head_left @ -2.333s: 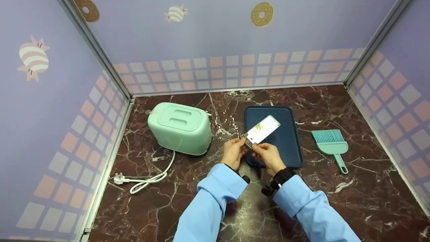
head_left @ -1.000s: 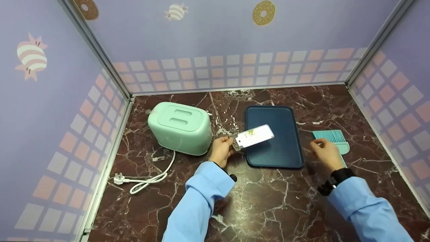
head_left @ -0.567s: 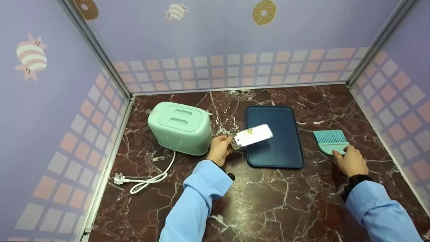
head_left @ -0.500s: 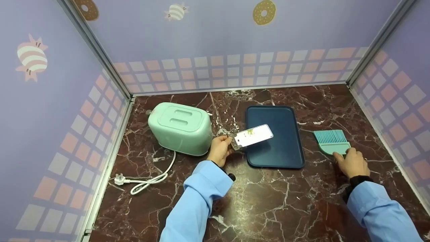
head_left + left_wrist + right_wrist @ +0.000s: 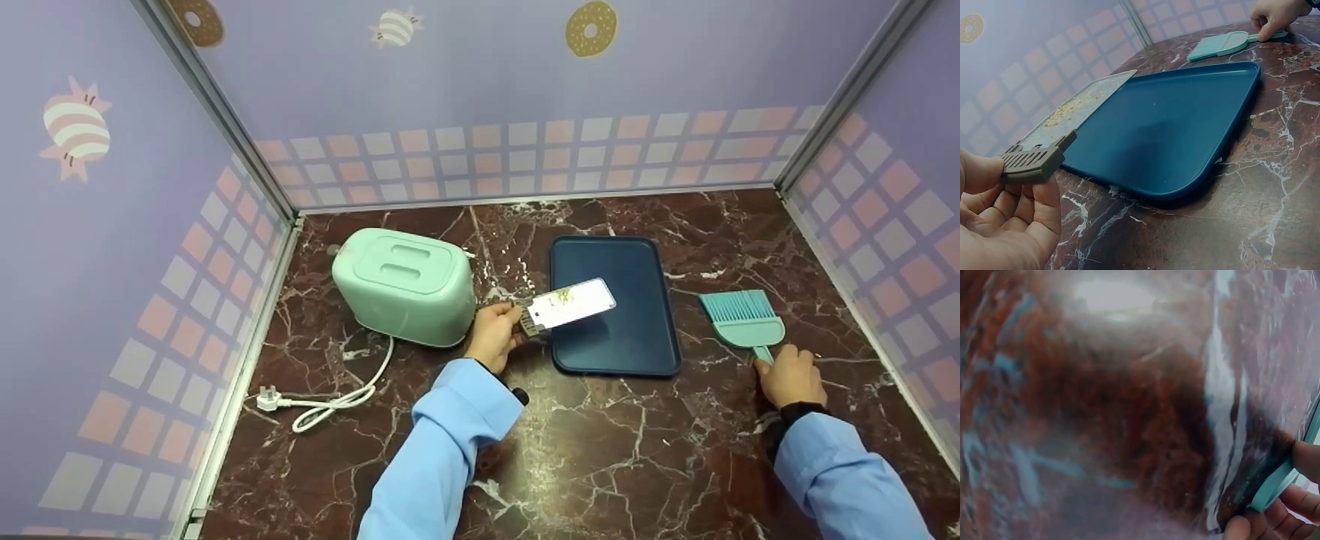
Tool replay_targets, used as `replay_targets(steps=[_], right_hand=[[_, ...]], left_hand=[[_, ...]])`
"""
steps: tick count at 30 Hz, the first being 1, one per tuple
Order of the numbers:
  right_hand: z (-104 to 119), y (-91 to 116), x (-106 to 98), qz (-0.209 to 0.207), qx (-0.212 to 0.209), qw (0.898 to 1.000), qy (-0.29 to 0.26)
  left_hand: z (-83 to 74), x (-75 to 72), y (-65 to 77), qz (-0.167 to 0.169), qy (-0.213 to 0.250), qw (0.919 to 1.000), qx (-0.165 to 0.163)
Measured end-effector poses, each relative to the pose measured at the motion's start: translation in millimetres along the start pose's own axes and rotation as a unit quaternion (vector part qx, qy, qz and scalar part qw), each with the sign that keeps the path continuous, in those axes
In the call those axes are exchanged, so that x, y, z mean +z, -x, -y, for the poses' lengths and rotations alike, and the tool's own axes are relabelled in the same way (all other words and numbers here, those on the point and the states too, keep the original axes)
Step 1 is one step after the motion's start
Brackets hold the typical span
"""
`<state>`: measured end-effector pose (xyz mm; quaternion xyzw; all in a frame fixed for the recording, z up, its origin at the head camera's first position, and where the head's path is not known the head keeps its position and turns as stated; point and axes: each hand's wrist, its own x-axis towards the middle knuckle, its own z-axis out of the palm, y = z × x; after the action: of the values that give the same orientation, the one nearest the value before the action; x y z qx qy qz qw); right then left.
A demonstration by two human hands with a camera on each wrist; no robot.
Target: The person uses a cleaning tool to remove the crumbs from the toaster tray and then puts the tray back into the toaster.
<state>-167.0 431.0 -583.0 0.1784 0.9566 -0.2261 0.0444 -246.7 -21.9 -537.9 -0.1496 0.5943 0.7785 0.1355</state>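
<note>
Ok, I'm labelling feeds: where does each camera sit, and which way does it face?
Head: on the head, facing forward and down at toaster, tray and brush; left hand, right hand and sleeves show.
Left wrist: on that wrist, facing the white plate and tray; both hands show.
Right wrist: on that wrist, facing the tabletop; fingers and brush handle show.
Shared: head and left wrist show tray and brush.

Small booth dressed as a kitchen; looks more like a staged set than a lived-in home. Three flat lilac walls [image 5: 480, 86] meet at metal corner strips [image 5: 844, 97], close round a worktop [image 5: 585, 450] with a dark red, white-veined marble look. Wall print: doughnuts [image 5: 577, 31], wrapped sweets [image 5: 396, 28], pink-and-white checks [image 5: 521, 161]. Kitchen signs: mint toaster [image 5: 405, 300], its plug [image 5: 268, 399] lying loose; navy tray [image 5: 630, 341]; small brush [image 5: 742, 322].
</note>
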Motion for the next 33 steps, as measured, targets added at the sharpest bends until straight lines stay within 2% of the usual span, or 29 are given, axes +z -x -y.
replay_targets(steps=[9, 12, 18, 24, 29, 33], right_hand=[[3.8, 6.0, -4.7, 0.013, 0.011, 1.000, -0.025], [8.2, 10.7, -5.1, 0.007, 0.013, 0.999, -0.049], [20.5, 16.7, -9.8, -0.063, 0.008, 0.990, -0.122], [36.8, 13.8, -25.6, -0.140, 0.030, 0.973, -0.182], [46.8, 9.7, -39.7, -0.211, 0.036, 0.956, -0.202], [50.0, 6.6, -48.3, -0.247, 0.019, 0.948, -0.198]], left_hand=[[0.1, -0.7, 2.3, 0.004, -0.002, 1.0000, -0.006], [0.3, -1.5, 2.3, 0.007, -0.001, 1.0000, -0.004], [1.1, -3.5, 1.7, 0.019, 0.017, 0.9997, 0.003], [0.4, -4.4, 3.0, 0.015, 0.013, 0.9998, 0.001], [-0.1, -4.6, 3.5, 0.013, 0.003, 0.9999, 0.001], [0.4, -4.7, 3.3, 0.013, -0.005, 0.9999, 0.005]])
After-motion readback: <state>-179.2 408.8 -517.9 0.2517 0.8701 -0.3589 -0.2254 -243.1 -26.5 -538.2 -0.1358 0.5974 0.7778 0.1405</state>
